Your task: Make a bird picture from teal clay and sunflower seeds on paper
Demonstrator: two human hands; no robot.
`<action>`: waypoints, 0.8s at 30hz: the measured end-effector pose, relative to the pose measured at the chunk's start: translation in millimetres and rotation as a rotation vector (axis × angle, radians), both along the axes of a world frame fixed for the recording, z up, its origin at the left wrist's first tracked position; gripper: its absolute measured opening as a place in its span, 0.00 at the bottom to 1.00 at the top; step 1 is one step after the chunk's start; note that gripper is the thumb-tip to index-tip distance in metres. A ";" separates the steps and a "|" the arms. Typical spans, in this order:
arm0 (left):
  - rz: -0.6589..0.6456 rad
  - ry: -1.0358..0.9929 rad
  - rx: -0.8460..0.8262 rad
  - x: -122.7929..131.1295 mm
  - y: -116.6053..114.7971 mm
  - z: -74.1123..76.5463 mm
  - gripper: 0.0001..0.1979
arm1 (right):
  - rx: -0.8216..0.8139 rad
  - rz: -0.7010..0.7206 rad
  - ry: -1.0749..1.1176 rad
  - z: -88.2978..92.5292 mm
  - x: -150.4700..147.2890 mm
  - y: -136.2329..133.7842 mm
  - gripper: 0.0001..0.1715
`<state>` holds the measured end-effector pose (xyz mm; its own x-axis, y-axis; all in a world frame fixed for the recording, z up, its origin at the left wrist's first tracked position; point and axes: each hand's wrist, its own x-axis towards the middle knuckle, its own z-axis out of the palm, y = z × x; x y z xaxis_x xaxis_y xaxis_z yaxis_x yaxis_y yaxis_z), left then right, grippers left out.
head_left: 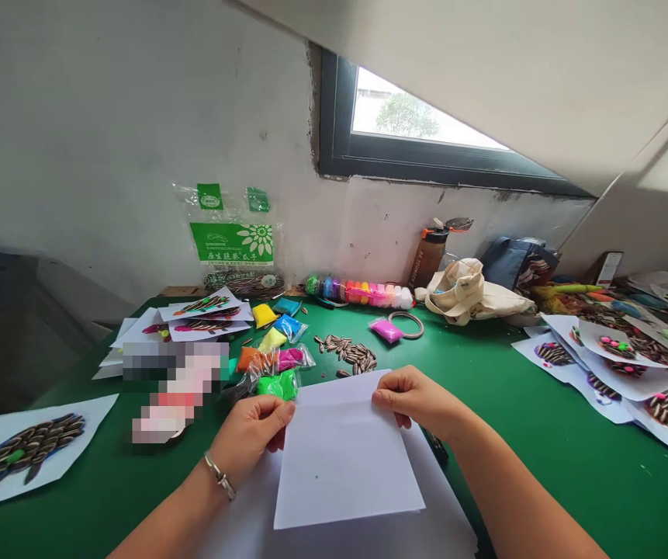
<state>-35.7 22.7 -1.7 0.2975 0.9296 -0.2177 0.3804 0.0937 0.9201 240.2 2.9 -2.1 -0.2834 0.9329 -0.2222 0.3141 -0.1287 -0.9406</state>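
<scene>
A white sheet of paper (pixel 345 466) is held up by its upper part above a larger stack of white paper (pixel 438 512) on the green table. My left hand (pixel 257 435) pinches its upper left edge between thumb and fingers, with a silver bracelet on that wrist. At the upper right edge, my right hand (pixel 415 400) grips the same sheet, thumb in front. Just beyond the sheet lie loose sunflower seeds (pixel 351 353) and small clay packets, among them a green one (pixel 278 384).
Seed pictures (pixel 36 450) lie at the left, with more (pixel 618 365) at the right. Along the wall stand a seed bag (pixel 232 241), a row of coloured clay (pixel 368 293), a brown bottle (pixel 428 260) and a cloth bag (pixel 467 291). A pink packet (pixel 386 331) lies beside a ring.
</scene>
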 end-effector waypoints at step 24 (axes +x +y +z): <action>-0.105 0.325 0.594 -5.6 -11.8 4.0 0.10 | 0.155 -0.030 0.119 -1.8 -27.6 -4.4 0.12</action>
<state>-41.4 10.9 2.3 0.3983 0.8887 0.2271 0.6256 -0.4443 0.6413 212.6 -1.5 -3.9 -0.2704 0.9618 -0.0422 0.1978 0.0126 -0.9802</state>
